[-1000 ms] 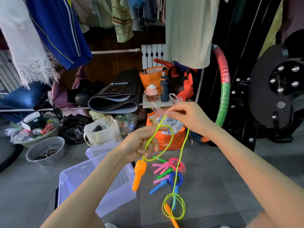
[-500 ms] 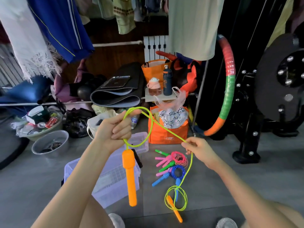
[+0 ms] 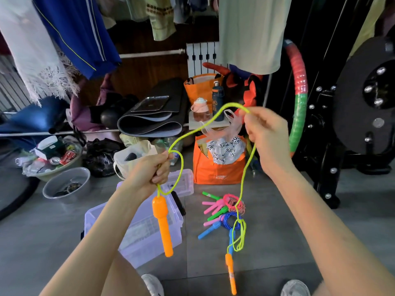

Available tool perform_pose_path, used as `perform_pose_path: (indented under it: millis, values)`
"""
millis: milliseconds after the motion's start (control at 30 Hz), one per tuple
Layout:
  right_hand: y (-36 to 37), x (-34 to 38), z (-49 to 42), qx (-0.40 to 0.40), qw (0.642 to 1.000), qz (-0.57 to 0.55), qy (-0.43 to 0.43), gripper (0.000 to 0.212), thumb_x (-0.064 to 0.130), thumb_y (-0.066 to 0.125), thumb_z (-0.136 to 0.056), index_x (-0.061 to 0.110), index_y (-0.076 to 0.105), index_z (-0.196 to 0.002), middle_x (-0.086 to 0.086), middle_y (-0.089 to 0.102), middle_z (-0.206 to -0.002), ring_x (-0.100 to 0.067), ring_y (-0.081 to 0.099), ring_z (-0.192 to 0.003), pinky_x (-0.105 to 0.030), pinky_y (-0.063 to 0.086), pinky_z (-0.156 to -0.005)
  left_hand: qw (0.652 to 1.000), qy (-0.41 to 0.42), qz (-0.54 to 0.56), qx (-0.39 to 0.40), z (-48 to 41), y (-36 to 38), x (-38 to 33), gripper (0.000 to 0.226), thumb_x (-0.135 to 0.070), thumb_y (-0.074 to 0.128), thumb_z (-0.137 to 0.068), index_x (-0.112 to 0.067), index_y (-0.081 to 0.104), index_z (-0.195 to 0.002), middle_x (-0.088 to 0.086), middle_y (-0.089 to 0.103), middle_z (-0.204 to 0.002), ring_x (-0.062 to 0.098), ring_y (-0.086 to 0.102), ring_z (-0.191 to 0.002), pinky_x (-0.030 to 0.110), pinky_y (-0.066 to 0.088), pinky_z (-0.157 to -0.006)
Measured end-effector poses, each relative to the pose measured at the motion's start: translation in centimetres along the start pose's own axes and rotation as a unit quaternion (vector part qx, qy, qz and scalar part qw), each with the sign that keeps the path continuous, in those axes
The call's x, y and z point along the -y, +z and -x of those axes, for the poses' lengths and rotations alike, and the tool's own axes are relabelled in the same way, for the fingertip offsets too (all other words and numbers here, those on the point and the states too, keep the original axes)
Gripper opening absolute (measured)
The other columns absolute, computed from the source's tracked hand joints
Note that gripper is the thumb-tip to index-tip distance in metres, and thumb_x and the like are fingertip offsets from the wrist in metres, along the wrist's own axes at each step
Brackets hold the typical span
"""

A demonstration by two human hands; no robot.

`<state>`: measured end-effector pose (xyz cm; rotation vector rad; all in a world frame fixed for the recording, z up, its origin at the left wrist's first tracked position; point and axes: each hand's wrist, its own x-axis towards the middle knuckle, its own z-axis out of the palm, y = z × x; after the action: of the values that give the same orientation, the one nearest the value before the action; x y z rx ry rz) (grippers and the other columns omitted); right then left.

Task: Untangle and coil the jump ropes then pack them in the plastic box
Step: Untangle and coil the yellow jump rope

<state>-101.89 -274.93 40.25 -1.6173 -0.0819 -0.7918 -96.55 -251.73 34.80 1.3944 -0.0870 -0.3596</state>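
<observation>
My left hand [image 3: 149,169] grips a small loop of the yellow-green jump rope [image 3: 213,122], and one orange handle [image 3: 163,223] hangs below it. My right hand [image 3: 267,135] pinches the same cord higher up at the right. From there the cord drops to a loose loop and the second orange handle [image 3: 232,274], which hangs near the floor. Several coiled ropes [image 3: 224,212] with pink, green and blue handles lie on the grey floor. The clear plastic box [image 3: 136,242] stands open under my left forearm.
A smaller clear box [image 3: 181,182] sits behind the big one. An orange bag [image 3: 218,171], a white bag [image 3: 132,159], a grey bowl [image 3: 66,184] and a basin of cans [image 3: 55,157] line the back. A hoop [image 3: 299,99] and black gym machine [image 3: 352,124] stand at right. Shoes [image 3: 152,285] show below.
My right hand rose from near the floor pile to shoulder height, drawing the cord up into an arch. The lower loop and second handle lifted. My left hand kept its grip.
</observation>
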Motion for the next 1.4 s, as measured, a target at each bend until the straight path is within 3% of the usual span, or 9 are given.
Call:
perform_pose_path:
  millis: [100, 200, 267, 400, 500, 733, 1033, 1267, 1400]
  values:
    - [0.9, -0.5, 0.4, -0.012, 0.963, 0.247, -0.107, 0.010, 0.011, 0.053, -0.090, 0.011, 0.059, -0.097, -0.006, 0.060, -0.069, -0.012, 0.048, -0.051, -0.015, 0.030, -0.048, 0.999, -0.003, 0.045, -0.020, 0.0, 0.2, 0.2, 0.024, -0.016, 0.036, -0.099, -0.010, 0.050, -0.081, -0.006, 0.038, -0.041, 0.006, 0.025, -0.030, 0.017, 0.015, -0.037]
    - [2.1, -4.0, 3.0, 0.080, 0.861, 0.485, -0.129, 0.018, 0.001, 0.070, -0.068, 0.008, 0.057, -0.078, -0.016, 0.061, -0.063, -0.029, 0.057, -0.046, -0.022, 0.027, -0.048, 0.997, 0.012, 0.068, -0.038, -0.2, 0.4, 0.2, 0.025, -0.016, 0.034, -0.100, -0.012, 0.051, -0.082, -0.005, 0.054, -0.050, 0.008, 0.046, -0.037, 0.014, 0.024, -0.035]
    - [2.6, -5.5, 5.4, 0.180, 0.804, 0.543, -0.166, 0.031, -0.005, 0.076, -0.043, 0.009, 0.053, -0.059, -0.009, 0.054, -0.045, -0.029, 0.053, -0.037, -0.023, 0.020, -0.043, 0.998, 0.027, 0.047, -0.044, -0.3, 0.4, 0.2, 0.024, -0.018, 0.034, -0.101, -0.012, 0.052, -0.086, -0.003, 0.065, -0.060, 0.012, 0.062, -0.051, 0.016, 0.040, -0.041]
    - [3.3, -7.6, 8.3, 0.343, 0.770, 0.513, -0.166, 0.027, -0.003, 0.070, -0.050, 0.014, 0.062, -0.070, -0.004, 0.061, -0.061, -0.028, 0.060, -0.059, -0.027, 0.038, -0.048, 0.999, 0.045, -0.004, -0.019, -0.5, 0.3, 0.7, 0.023, -0.020, 0.033, -0.102, -0.008, 0.049, -0.089, 0.013, 0.071, -0.088, 0.024, 0.071, -0.073, 0.028, 0.057, -0.060]
    - [3.3, -7.2, 8.4, 0.342, 0.808, 0.445, -0.180, 0.038, 0.000, 0.076, -0.041, 0.021, 0.067, -0.071, 0.005, 0.056, -0.058, -0.020, 0.056, -0.055, -0.020, 0.042, -0.043, 0.998, 0.045, -0.051, -0.008, -0.6, 0.2, 1.0, 0.026, -0.020, 0.031, -0.103, -0.007, 0.046, -0.086, 0.021, 0.068, -0.100, 0.030, 0.071, -0.079, 0.035, 0.059, -0.066]
    - [3.6, -4.6, 6.9, 0.386, 0.849, 0.344, -0.109, 0.019, 0.020, 0.056, -0.091, 0.016, 0.072, -0.100, -0.008, 0.058, -0.085, -0.025, 0.054, -0.081, -0.042, 0.045, -0.069, 0.999, 0.041, 0.002, 0.015, -0.5, 0.6, 1.2, 0.024, -0.020, 0.029, -0.103, -0.004, 0.044, -0.095, 0.016, 0.072, -0.088, 0.034, 0.071, -0.078, 0.037, 0.058, -0.062]
    - [4.3, -3.1, 4.8, 0.396, 0.896, 0.201, -0.025, 0.013, 0.017, 0.064, -0.086, 0.014, 0.074, -0.094, 0.002, 0.055, -0.080, -0.006, 0.050, -0.077, -0.022, 0.040, -0.073, 0.975, 0.097, -0.195, 0.032, 0.5, 2.1, 2.9, 0.022, -0.025, 0.027, -0.103, -0.006, 0.034, -0.094, 0.009, 0.063, -0.065, 0.029, 0.059, -0.048, 0.032, 0.046, -0.047]
    - [2.3, -4.3, 3.3, 0.415, 0.851, 0.310, -0.082, 0.034, -0.002, 0.055, -0.083, 0.020, 0.065, -0.107, 0.005, 0.054, -0.094, -0.012, 0.051, -0.090, -0.027, 0.042, -0.079, 0.959, 0.112, -0.253, 0.067, 1.4, 2.3, 2.1, 0.023, -0.020, 0.027, -0.103, -0.002, 0.038, -0.092, 0.006, 0.050, -0.051, 0.015, 0.032, -0.036, 0.026, 0.032, -0.045]
    - [0.5, -6.7, 4.3, 0.315, 0.862, 0.376, -0.124, 0.026, -0.004, 0.052, -0.080, 0.012, 0.064, -0.097, 0.000, 0.055, -0.092, -0.015, 0.049, -0.088, -0.028, 0.041, -0.075, 0.964, 0.135, -0.217, 0.067, 1.8, 2.9, 1.2, 0.022, -0.017, 0.027, -0.103, -0.007, 0.037, -0.087, 0.006, 0.044, -0.049, 0.013, 0.027, -0.038, 0.024, 0.028, -0.043]
